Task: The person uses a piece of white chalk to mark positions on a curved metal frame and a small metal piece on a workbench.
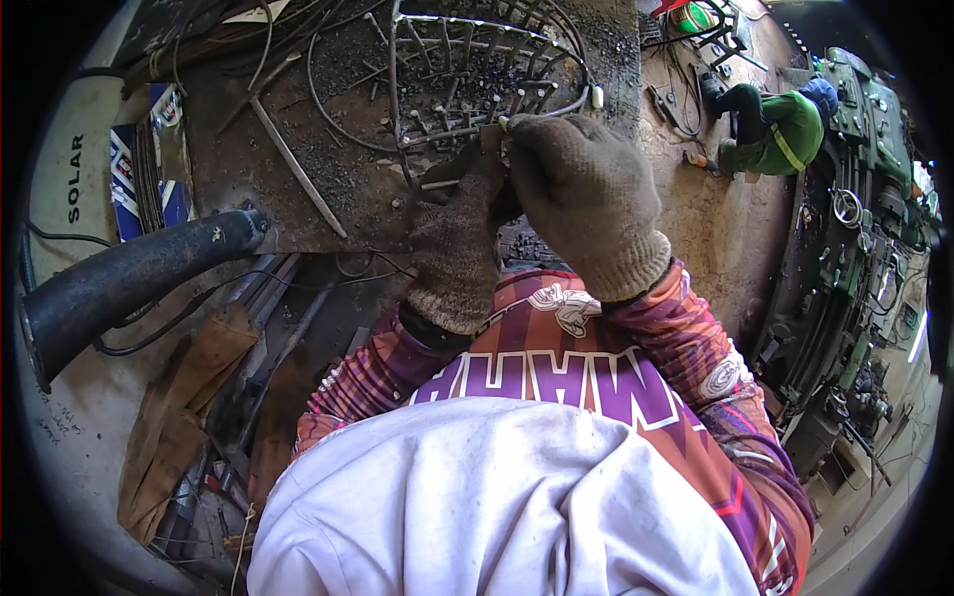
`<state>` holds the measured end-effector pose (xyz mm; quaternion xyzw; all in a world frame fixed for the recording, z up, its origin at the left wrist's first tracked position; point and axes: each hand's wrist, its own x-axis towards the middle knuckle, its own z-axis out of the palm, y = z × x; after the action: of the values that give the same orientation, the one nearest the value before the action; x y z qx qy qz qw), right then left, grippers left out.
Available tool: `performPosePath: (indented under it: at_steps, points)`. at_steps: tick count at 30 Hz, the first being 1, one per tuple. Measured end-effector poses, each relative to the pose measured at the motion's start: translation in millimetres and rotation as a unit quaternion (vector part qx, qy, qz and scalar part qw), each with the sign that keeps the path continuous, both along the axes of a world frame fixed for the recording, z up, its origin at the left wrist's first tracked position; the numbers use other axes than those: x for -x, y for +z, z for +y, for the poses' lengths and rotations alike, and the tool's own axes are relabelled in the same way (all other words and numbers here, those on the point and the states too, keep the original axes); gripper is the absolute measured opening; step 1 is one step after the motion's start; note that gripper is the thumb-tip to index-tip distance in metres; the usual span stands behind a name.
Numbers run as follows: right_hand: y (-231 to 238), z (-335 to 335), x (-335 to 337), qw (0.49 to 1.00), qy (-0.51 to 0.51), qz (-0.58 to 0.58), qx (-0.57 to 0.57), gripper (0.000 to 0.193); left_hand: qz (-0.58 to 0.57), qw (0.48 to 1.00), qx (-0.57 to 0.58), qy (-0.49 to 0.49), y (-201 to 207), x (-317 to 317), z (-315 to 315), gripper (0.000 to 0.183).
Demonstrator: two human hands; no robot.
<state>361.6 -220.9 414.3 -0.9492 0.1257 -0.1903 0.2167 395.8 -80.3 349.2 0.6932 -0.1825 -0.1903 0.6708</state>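
Both my hands wear grey-brown knit work gloves and meet close together in front of my chest. My left hand (455,238) is closed, with a small flat tan piece (490,139) showing at its fingertips. Beside it on the right, my right hand (588,194) is bent into a pinch. A tiny pale tip shows at its fingers, but what it grips is too small to make out. Just beyond the hands lies a metal frame (396,74) of bent rods with several short rod pieces standing along it. Part of the frame is hidden behind the gloves.
A long flat metal bar (296,164) lies on the dark table, near a thick black pipe (149,260). Brown leather pieces (189,407) hang lower left. At the right a person in green (785,134) bends beside green machinery (874,129); cables (676,104) lie on the floor.
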Motion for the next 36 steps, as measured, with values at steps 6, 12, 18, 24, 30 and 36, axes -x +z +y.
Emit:
performPosePath:
  at_steps: [6,12,18,24,30,36]
  points:
    - [12.5,-5.9,16.2,0.999,-0.008,0.013,-0.037,0.007,0.108,0.993,0.028,0.033,0.3,6.1,1.1,0.03]
    - [2.8,-24.1,29.6,0.998,-0.033,-0.015,-0.058,0.01,0.406,0.895,0.186,-0.014,-7.7,7.5,-9.8,0.029]
    - [3.3,-21.9,26.6,0.996,-0.034,0.008,-0.079,0.012,0.153,0.98,0.074,-0.104,-31.4,9.6,2.4,0.04]
    - [1.2,-21.3,20.7,0.995,-0.006,-0.003,-0.097,0.011,0.187,0.964,0.148,-0.118,-18.7,6.8,-0.3,0.044]
    - [-3.3,-21.9,11.7,0.998,0.011,-0.031,-0.061,0.008,0.049,0.993,-0.014,-0.11,-0.5,2.3,-3.3,0.062]
    - [-5.5,-24.9,8.5,0.998,0.008,-0.04,-0.046,0.008,-0.131,0.974,-0.147,-0.114,-20.9,7.1,7.7,0.065]
